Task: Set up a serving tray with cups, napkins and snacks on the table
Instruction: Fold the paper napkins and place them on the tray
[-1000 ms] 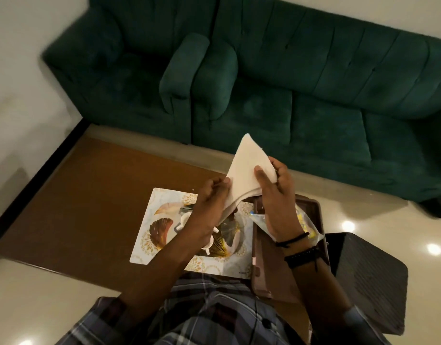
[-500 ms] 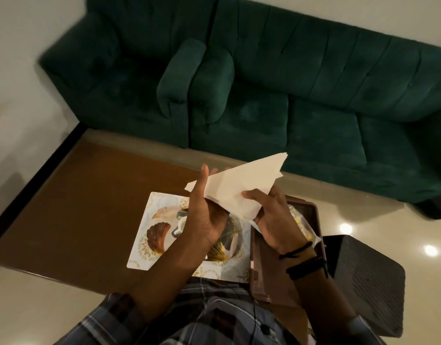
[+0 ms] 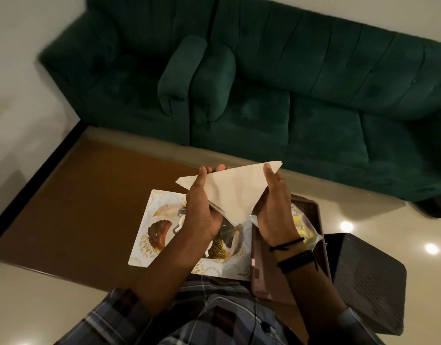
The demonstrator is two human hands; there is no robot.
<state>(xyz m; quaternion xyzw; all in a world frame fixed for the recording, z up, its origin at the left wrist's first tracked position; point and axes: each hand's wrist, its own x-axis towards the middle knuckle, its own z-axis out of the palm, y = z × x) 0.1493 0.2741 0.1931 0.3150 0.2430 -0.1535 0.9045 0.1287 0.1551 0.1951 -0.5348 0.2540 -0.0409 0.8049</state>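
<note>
A white paper napkin (image 3: 230,190), folded into a triangle, is held flat above the table between both hands. My left hand (image 3: 203,207) holds its left side, thumb on top and fingertips showing past the far edge. My right hand (image 3: 274,207) holds its right side with straight fingers along the edge. Below them lies a white serving tray (image 3: 144,242) with a gold bird pattern; white cups (image 3: 182,222) on it are mostly hidden by my left arm. A snack packet (image 3: 302,227) in clear plastic lies in a brown tray (image 3: 319,220) on the right.
The brown wooden table (image 3: 89,207) stretches to the left. A dark green sofa (image 3: 264,83) stands beyond it. A black box-like object (image 3: 368,275) sits at the right on the glossy floor.
The napkin went from upright and pointed to a flat, wide triangle. Both hands shifted outward to its left and right sides.
</note>
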